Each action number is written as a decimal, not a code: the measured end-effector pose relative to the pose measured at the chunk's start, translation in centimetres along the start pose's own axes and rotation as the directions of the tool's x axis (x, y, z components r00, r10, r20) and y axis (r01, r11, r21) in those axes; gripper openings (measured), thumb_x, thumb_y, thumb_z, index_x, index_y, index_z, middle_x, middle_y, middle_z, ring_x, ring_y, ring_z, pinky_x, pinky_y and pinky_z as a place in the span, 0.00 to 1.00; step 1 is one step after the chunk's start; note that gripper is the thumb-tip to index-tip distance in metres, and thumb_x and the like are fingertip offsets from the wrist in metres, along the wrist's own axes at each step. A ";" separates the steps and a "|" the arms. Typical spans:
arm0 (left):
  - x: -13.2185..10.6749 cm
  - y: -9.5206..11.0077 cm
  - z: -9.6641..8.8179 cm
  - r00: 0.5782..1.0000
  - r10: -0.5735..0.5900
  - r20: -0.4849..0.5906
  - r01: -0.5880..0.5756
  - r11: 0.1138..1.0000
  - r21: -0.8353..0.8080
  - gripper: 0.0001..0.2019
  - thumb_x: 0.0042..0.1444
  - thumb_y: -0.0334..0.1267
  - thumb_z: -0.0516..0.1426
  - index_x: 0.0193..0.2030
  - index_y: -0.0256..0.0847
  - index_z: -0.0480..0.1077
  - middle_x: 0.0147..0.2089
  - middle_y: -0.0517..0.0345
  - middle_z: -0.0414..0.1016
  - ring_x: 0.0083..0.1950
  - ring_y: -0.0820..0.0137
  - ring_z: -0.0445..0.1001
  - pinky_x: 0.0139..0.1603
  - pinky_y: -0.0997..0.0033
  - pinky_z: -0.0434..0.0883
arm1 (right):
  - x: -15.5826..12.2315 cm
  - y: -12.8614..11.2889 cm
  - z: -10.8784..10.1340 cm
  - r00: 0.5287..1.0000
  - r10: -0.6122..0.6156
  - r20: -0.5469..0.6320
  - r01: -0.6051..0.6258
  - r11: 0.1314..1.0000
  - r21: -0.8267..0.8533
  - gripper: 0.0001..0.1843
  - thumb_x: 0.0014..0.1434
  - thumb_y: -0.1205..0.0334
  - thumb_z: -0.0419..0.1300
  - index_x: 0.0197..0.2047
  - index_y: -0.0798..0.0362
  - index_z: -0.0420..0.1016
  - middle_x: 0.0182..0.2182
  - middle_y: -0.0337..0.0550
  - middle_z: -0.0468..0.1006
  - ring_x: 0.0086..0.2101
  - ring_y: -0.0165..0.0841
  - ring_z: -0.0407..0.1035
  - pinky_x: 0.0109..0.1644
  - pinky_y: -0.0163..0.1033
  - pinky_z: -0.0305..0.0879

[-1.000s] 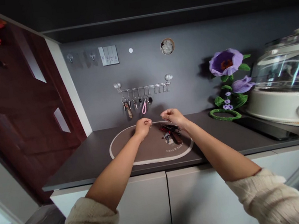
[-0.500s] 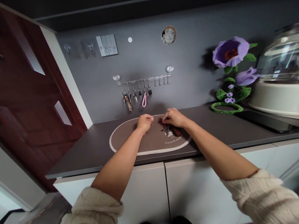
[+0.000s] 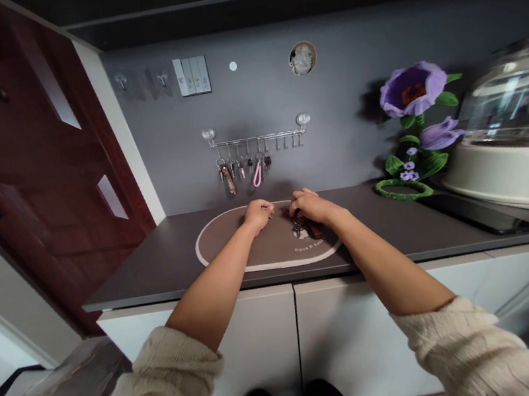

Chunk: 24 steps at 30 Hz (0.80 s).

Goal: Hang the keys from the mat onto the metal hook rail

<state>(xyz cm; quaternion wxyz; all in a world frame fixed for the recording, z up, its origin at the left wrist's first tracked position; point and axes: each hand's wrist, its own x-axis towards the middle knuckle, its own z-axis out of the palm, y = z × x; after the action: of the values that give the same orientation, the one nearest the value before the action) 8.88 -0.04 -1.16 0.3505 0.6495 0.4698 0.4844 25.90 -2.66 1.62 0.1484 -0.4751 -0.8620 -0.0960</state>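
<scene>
Nearest me, cream knitted sleeves (image 3: 168, 394), cut off by the lower edge. Both forearms reach onto the oval brown mat with a white border (image 3: 226, 257). My left hand (image 3: 258, 215) is curled into a loose fist over the mat; what it pinches, I cannot make out. My right hand (image 3: 312, 206) closes on the dark bunch of keys (image 3: 300, 226), which lies on the mat, half hidden under the fingers. Beyond the mat, a chrome key rail (image 3: 256, 138) hangs on the wall.
</scene>
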 end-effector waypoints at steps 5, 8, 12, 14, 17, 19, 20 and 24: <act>0.3 -0.4 0.0 1.000 0.006 0.003 -0.006 1.000 -0.002 0.05 0.46 0.31 0.53 0.26 0.33 0.69 0.24 0.57 0.70 0.21 0.78 0.63 0.27 0.76 0.62 | -0.2 -0.5 -0.7 0.998 -0.018 0.060 0.020 0.999 -0.045 0.09 0.46 0.68 0.56 0.28 0.51 0.76 0.35 0.45 0.67 0.35 0.34 0.54 0.35 0.36 0.47; 0.1 -0.1 -0.1 1.000 -0.011 0.009 0.012 1.000 -0.019 0.05 0.47 0.30 0.52 0.27 0.33 0.69 0.24 0.57 0.70 0.21 0.79 0.62 0.26 0.76 0.61 | -0.3 -0.6 -0.7 0.998 0.002 0.061 0.001 0.999 -0.045 0.08 0.45 0.68 0.56 0.27 0.50 0.75 0.36 0.44 0.67 0.36 0.35 0.53 0.36 0.36 0.46; -0.2 0.6 -0.2 0.999 -0.046 0.018 0.047 0.997 -0.054 0.05 0.48 0.29 0.51 0.27 0.32 0.68 0.25 0.57 0.70 0.21 0.80 0.62 0.25 0.78 0.60 | -0.4 -0.6 -0.6 0.999 0.005 0.033 -0.004 1.000 -0.027 0.07 0.47 0.66 0.56 0.28 0.50 0.75 0.36 0.44 0.67 0.37 0.35 0.53 0.37 0.37 0.45; -0.4 0.9 -0.3 0.998 -0.058 0.022 0.059 0.996 -0.060 0.05 0.48 0.28 0.51 0.28 0.32 0.68 0.26 0.57 0.70 0.21 0.80 0.62 0.24 0.78 0.60 | -0.4 -0.7 -0.5 1.000 0.011 0.018 -0.011 1.000 0.003 0.06 0.48 0.65 0.56 0.28 0.50 0.75 0.37 0.43 0.67 0.37 0.35 0.54 0.37 0.37 0.45; -0.5 1.2 -0.3 0.998 -0.064 0.027 0.066 0.995 -0.070 0.05 0.48 0.29 0.52 0.29 0.32 0.68 0.27 0.56 0.70 0.22 0.80 0.62 0.24 0.78 0.60 | -0.4 -0.9 -0.5 1.000 0.028 -0.007 -0.027 0.998 0.063 0.05 0.48 0.65 0.56 0.27 0.51 0.74 0.36 0.42 0.67 0.38 0.34 0.54 0.39 0.37 0.45; -0.6 1.3 -0.4 0.997 -0.072 0.039 0.075 0.993 -0.087 0.05 0.48 0.29 0.52 0.30 0.32 0.69 0.28 0.56 0.71 0.22 0.80 0.63 0.24 0.78 0.60 | -0.4 -1.1 -0.6 0.999 0.045 -0.029 -0.042 0.992 0.115 0.05 0.49 0.65 0.55 0.26 0.52 0.73 0.36 0.42 0.68 0.38 0.34 0.54 0.40 0.37 0.46; -0.6 1.3 -0.4 0.996 -0.077 0.048 0.081 0.992 -0.096 0.05 0.48 0.29 0.52 0.30 0.32 0.69 0.28 0.55 0.71 0.22 0.80 0.63 0.24 0.78 0.60 | -0.4 -1.2 -0.7 0.998 0.049 -0.042 -0.042 0.989 0.141 0.06 0.49 0.65 0.55 0.27 0.53 0.73 0.35 0.42 0.68 0.38 0.33 0.55 0.40 0.37 0.46; -0.6 1.3 -0.4 0.992 -0.070 0.103 0.086 0.984 -0.159 0.06 0.47 0.28 0.52 0.31 0.33 0.69 0.28 0.56 0.72 0.24 0.80 0.65 0.25 0.79 0.60 | -0.3 -1.3 -0.9 0.994 0.032 -0.106 -0.008 0.975 0.223 0.07 0.51 0.65 0.53 0.27 0.54 0.72 0.35 0.44 0.69 0.37 0.32 0.57 0.42 0.38 0.47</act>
<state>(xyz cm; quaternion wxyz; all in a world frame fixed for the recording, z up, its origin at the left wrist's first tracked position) 8.79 -1.01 -0.04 0.4435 0.6228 0.4360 0.4748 25.13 -3.86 2.31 0.2486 -0.4582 -0.8531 -0.0234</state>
